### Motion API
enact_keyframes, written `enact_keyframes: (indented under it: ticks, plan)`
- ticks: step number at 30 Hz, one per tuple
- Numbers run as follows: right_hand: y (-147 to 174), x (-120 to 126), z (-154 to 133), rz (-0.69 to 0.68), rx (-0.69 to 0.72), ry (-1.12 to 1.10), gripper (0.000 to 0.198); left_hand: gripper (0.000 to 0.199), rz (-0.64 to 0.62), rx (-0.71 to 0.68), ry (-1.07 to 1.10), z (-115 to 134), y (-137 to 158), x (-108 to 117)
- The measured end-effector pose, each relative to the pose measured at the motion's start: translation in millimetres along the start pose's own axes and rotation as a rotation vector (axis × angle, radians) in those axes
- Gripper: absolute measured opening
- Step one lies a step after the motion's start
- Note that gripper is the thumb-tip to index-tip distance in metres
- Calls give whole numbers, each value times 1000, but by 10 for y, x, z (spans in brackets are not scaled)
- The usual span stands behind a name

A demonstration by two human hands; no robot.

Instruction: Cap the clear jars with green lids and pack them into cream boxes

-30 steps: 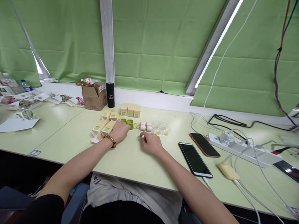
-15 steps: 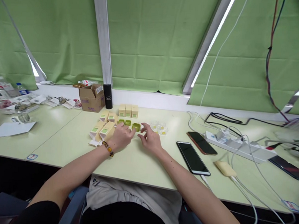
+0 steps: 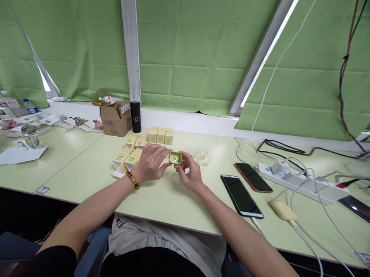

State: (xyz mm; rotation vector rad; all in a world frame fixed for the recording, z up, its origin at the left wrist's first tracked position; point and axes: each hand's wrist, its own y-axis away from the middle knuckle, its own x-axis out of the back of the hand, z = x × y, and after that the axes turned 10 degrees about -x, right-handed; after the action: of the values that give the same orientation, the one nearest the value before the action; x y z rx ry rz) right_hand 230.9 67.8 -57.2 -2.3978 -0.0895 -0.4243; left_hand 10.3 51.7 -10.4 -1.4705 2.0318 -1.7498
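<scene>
A small green square container [image 3: 175, 153] is between my two hands, and a pale or clear patch shows inside its rim. My right hand [image 3: 189, 172] grips its right side with thumb and fingers. On the other side my left hand [image 3: 152, 161], with a beaded bracelet at the wrist, has fingertips and thumb closed in on its left edge. Small cream boxes with green labels [image 3: 131, 160] lie beside and partly behind the left hand. Just beyond the right hand sits a clear plastic tray [image 3: 204, 159] with yellow spots in its cups.
Three cream boxes [image 3: 160, 135] stand in a row behind, near a black cylinder [image 3: 135, 117] and an open cardboard box [image 3: 115, 120]. To the right lie a white-framed phone [image 3: 241, 196], a dark phone [image 3: 253, 177], a power strip [image 3: 297, 183] and loose cables.
The green container has been lifted from the table into both hands and tilted, so its inside shows. My left hand has spread over where the other green containers lay, hiding them.
</scene>
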Motion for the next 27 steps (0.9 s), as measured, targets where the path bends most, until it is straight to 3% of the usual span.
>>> enact_keyframes:
  ticks: [7,10,14,17,23,27]
  plan:
    - [-15,11,-8,-49,-35,-37,37,29,31,113,149,2,36,-122]
    - [-23,-19,-30,-89,-111,-96,39,26,57,301,253,45,39,-196]
    - [-15,-79,-15,-108,-182,-153,50,41,-7,588,433,97,14,-241]
    - [-1,-109,9,-102,-186,-139,60,52,-34,703,558,112,-12,-245]
    - [-18,-108,-19,-65,-197,-96,58,62,-51,732,790,136,-27,-271]
    - [-34,-82,-62,-76,-243,-150,52,60,-72,669,738,137,6,-297]
